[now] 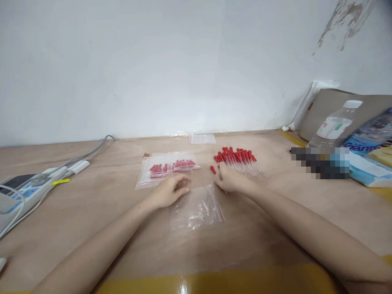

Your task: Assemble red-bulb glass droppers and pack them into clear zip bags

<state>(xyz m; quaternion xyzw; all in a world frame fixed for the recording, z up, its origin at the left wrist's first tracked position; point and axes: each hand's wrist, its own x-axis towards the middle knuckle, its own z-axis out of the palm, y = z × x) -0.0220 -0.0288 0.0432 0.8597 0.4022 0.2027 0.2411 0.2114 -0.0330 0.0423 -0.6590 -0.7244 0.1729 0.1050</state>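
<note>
My left hand point(169, 190) rests at the top left corner of an empty clear zip bag point(197, 209), fingers curled on its edge. At the bag's top right corner my right hand point(229, 179) is closed, touching the near end of a loose pile of glass droppers with red bulbs point(239, 160). One dropper's red bulb point(212, 169) pokes out just left of that hand. A filled zip bag of red-bulbed droppers point(167, 169) lies just beyond my left hand.
Another empty clear bag point(202, 139) lies by the wall. A power strip with cables point(33, 185) sits at the left. A water bottle point(335, 126), a cardboard box point(337, 106) and blue packets point(370, 143) crowd the right. Yellow tape point(214, 281) lines the near table edge.
</note>
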